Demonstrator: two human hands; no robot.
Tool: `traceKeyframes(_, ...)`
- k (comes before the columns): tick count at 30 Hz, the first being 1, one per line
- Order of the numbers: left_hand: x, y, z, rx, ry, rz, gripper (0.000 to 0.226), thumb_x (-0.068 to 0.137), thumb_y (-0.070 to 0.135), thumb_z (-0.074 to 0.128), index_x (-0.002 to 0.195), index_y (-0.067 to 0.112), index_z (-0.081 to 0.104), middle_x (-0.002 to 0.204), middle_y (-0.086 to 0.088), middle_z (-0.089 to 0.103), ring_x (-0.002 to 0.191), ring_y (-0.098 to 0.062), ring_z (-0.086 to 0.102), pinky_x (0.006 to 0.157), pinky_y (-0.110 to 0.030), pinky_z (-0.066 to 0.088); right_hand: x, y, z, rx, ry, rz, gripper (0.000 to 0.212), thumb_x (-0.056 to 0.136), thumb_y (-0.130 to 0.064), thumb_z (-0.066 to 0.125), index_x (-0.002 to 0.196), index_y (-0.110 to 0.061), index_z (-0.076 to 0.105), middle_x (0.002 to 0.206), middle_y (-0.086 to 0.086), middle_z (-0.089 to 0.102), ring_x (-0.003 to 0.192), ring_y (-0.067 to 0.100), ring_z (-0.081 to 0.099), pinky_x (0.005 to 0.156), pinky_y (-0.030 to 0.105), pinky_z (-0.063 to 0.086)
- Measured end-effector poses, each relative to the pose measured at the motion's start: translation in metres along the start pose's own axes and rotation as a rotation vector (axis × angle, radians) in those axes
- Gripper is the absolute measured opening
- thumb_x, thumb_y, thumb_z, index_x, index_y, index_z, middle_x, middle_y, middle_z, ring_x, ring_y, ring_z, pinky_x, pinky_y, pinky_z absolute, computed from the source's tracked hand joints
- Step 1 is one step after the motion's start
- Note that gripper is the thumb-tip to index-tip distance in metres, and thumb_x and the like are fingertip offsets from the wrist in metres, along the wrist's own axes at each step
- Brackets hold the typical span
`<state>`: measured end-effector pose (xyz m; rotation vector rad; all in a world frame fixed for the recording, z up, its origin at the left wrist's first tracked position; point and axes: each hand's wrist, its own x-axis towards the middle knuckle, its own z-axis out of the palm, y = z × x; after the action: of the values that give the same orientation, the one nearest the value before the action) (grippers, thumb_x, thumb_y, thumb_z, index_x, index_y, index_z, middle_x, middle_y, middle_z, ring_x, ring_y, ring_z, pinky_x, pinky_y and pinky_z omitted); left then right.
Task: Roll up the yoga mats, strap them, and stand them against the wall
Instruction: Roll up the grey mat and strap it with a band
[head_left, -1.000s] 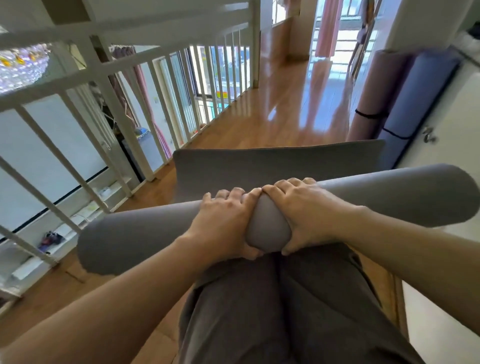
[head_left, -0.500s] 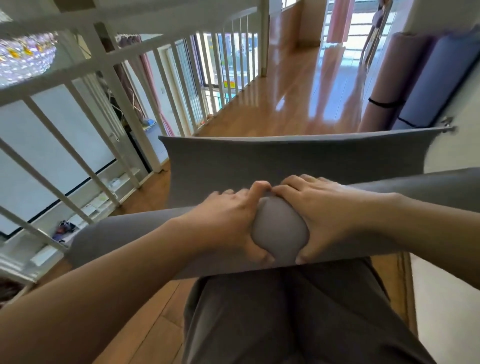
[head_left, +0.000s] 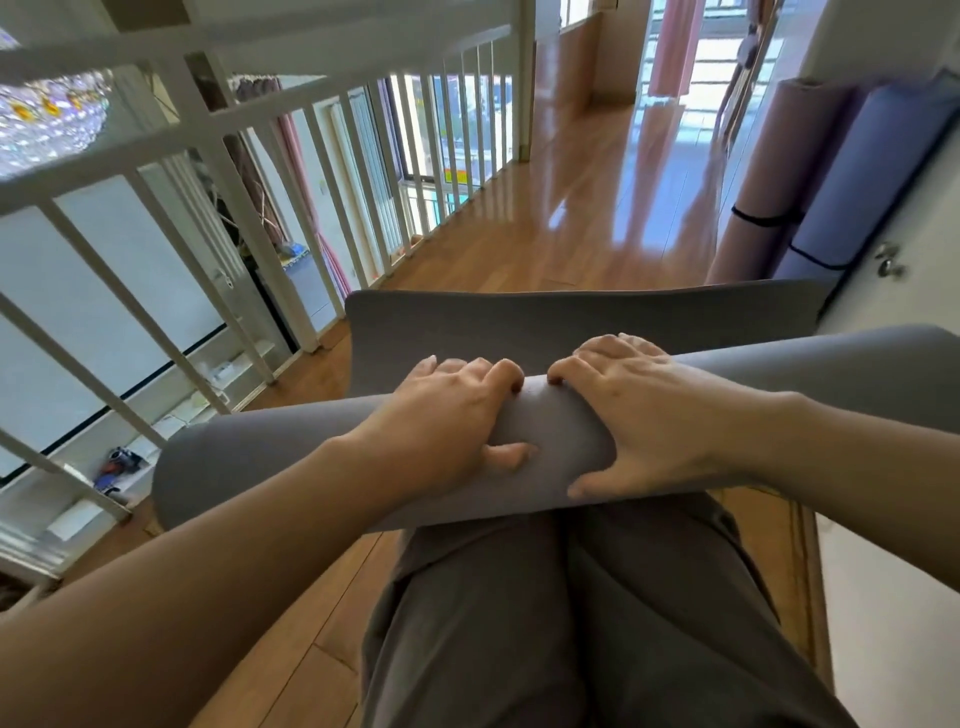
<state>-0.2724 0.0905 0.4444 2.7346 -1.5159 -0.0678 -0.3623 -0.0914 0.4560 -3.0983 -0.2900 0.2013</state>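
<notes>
A grey yoga mat (head_left: 561, 436) lies rolled across my thighs, and its unrolled end (head_left: 519, 327) stretches away over the wooden floor. My left hand (head_left: 447, 415) grips the roll at its middle, fingers over the top and thumb on the near side. My right hand (head_left: 639, 415) grips it just to the right in the same way. A pink rolled mat (head_left: 769, 176) with a black strap and a purple rolled mat (head_left: 852, 176) with a black strap lean against the wall at the right.
A white railing (head_left: 260, 218) runs along the left side over a drop to a lower floor. The white wall (head_left: 914, 249) with a metal hook (head_left: 889, 260) stands on the right. Shiny wooden floor (head_left: 597, 197) extends ahead toward bright windows.
Both hands have shifted slightly apart on the roll, showing more grey between them. The loose end of the mat lies lower and flatter than half a second ago.
</notes>
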Motion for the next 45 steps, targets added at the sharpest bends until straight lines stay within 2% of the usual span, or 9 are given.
traceKeyframes(5, -0.009, 0.017, 0.020, 0.193, 0.039, -0.072, 0.084, 0.089, 0.068, 0.032, 0.151, 0.016, 0.009, 0.153, -0.007, 0.021, 0.138, -0.026, 0.025, 0.115, -0.045, 0.017, -0.002, -0.001, 0.024, -0.159, -0.040, 0.089, 0.129, 0.060, -0.082, 0.062, 0.152, -0.021, -0.005, 0.160, 0.005, -0.006, 0.145, 0.024, 0.006, 0.118, 0.048, 0.005)
traceKeyframes(8, -0.008, 0.014, 0.031, 0.225, 0.007, -0.068, 0.111, 0.074, 0.081, 0.044, 0.151, 0.019, -0.007, 0.156, -0.010, 0.013, 0.142, -0.032, 0.019, 0.116, -0.052, 0.013, 0.006, 0.000, 0.028, -0.184, 0.017, 0.119, 0.126, 0.058, -0.080, 0.064, 0.152, -0.020, 0.004, 0.157, 0.008, 0.016, 0.142, 0.026, 0.023, 0.117, 0.049, 0.018)
traceKeyframes(13, -0.006, 0.004, 0.011, 0.149, 0.095, 0.010, 0.104, 0.065, 0.079, 0.056, 0.145, 0.027, 0.016, 0.138, -0.002, 0.042, 0.121, -0.024, 0.045, 0.104, -0.043, 0.036, 0.012, 0.003, 0.001, -0.150, 0.007, 0.043, 0.110, 0.053, -0.081, 0.066, 0.141, -0.028, 0.026, 0.129, -0.005, 0.050, 0.115, 0.017, 0.051, 0.100, 0.040, 0.042)
traceKeyframes(19, -0.030, 0.009, 0.000, -0.018, -0.014, 0.055, 0.100, 0.068, 0.076, 0.059, 0.141, 0.033, 0.008, 0.134, 0.006, 0.045, 0.119, -0.015, 0.046, 0.108, -0.033, 0.030, 0.000, 0.000, -0.006, -0.002, -0.170, -0.007, 0.110, 0.055, -0.075, 0.073, 0.143, -0.034, 0.022, 0.135, -0.012, 0.044, 0.120, 0.010, 0.045, 0.104, 0.033, 0.039)
traceKeyframes(29, -0.023, 0.009, 0.002, 0.184, 0.073, 0.111, 0.091, 0.074, 0.076, 0.049, 0.145, 0.024, 0.025, 0.140, 0.000, 0.028, 0.125, -0.019, 0.032, 0.109, -0.034, 0.029, -0.019, 0.001, 0.007, -0.035, 0.120, -0.067, 0.098, 0.063, -0.082, 0.059, 0.137, -0.027, 0.024, 0.129, -0.009, 0.023, 0.109, 0.003, 0.031, 0.092, 0.017, 0.023)
traceKeyframes(33, -0.022, 0.010, 0.001, 0.178, 0.108, 0.133, 0.087, 0.074, 0.076, 0.047, 0.143, 0.027, 0.025, 0.133, -0.001, 0.039, 0.115, -0.022, 0.043, 0.103, -0.037, 0.037, -0.013, 0.005, 0.000, -0.057, 0.257, -0.011, 0.078, 0.079, -0.081, 0.031, 0.134, -0.029, 0.045, 0.147, -0.004, 0.024, 0.120, 0.013, 0.041, 0.099, 0.029, 0.032)
traceKeyframes(36, -0.023, 0.012, 0.001, 0.181, 0.081, 0.131, 0.085, 0.075, 0.075, 0.045, 0.143, 0.030, 0.020, 0.133, -0.002, 0.038, 0.114, -0.022, 0.043, 0.101, -0.035, 0.037, 0.007, 0.012, -0.007, -0.151, 0.247, 0.082, 0.068, 0.086, -0.070, 0.012, 0.117, -0.036, 0.062, 0.158, 0.000, 0.010, 0.138, 0.020, 0.018, 0.112, 0.041, 0.018)
traceKeyframes(41, -0.024, 0.015, 0.003, 0.225, 0.085, 0.116, 0.084, 0.081, 0.071, 0.043, 0.147, 0.026, 0.018, 0.141, -0.008, 0.037, 0.120, -0.025, 0.044, 0.105, -0.039, 0.033, 0.034, 0.030, -0.005, -0.212, 0.115, 0.229, 0.046, 0.097, -0.049, 0.037, 0.135, -0.027, 0.052, 0.160, 0.001, 0.009, 0.146, 0.024, -0.005, 0.118, 0.051, -0.003)
traceKeyframes(45, -0.029, 0.032, 0.019, 0.238, 0.056, -0.011, 0.084, 0.091, 0.058, 0.037, 0.152, 0.018, -0.005, 0.158, -0.018, 0.010, 0.143, -0.036, 0.018, 0.116, -0.054, 0.007, 0.044, 0.030, -0.005, -0.124, 0.207, 0.254, 0.045, 0.096, -0.037, 0.044, 0.135, -0.016, 0.052, 0.146, 0.002, 0.038, 0.136, 0.026, 0.031, 0.117, 0.054, 0.011)
